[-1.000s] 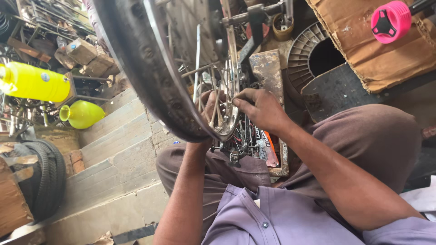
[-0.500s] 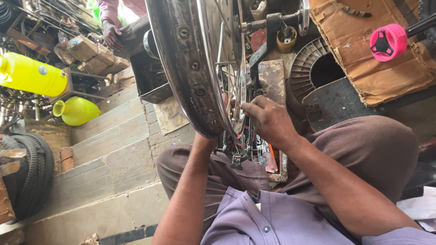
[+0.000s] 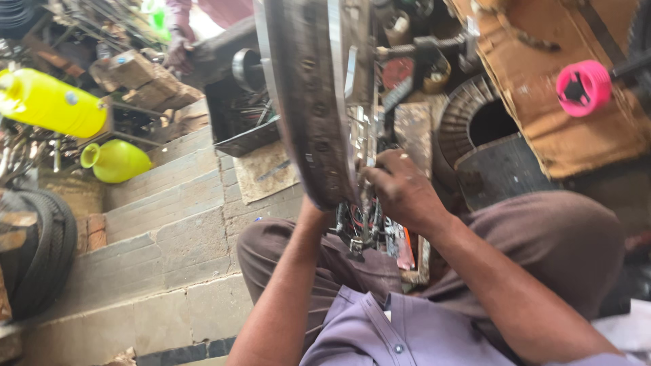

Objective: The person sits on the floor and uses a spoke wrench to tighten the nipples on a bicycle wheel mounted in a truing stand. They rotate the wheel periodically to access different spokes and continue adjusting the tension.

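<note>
A bicycle wheel rim point(image 3: 305, 115) with thin spokes stands upright in front of me, seen nearly edge-on. My left hand point(image 3: 313, 207) reaches up behind the rim's lower edge and is mostly hidden by it, so its grip cannot be made out. My right hand point(image 3: 400, 190) is closed around the spokes near the wheel's hub, fingers curled in. A small tool or fitting hangs just below the hub, near my lap.
Stone steps point(image 3: 163, 224) run along the left. A yellow jug point(image 3: 51, 102) and a yellow-green funnel point(image 3: 115, 161) lie at the far left, above old tyres point(image 3: 37, 257). A pink spool point(image 3: 583, 87) sits top right over a brown sack. Another person's hand point(image 3: 178, 51) rests at top.
The wheel has swung rightward and now shows nearly edge-on. My right hand stays on the spokes near the hub, and my left hand has slid further behind the rim.
</note>
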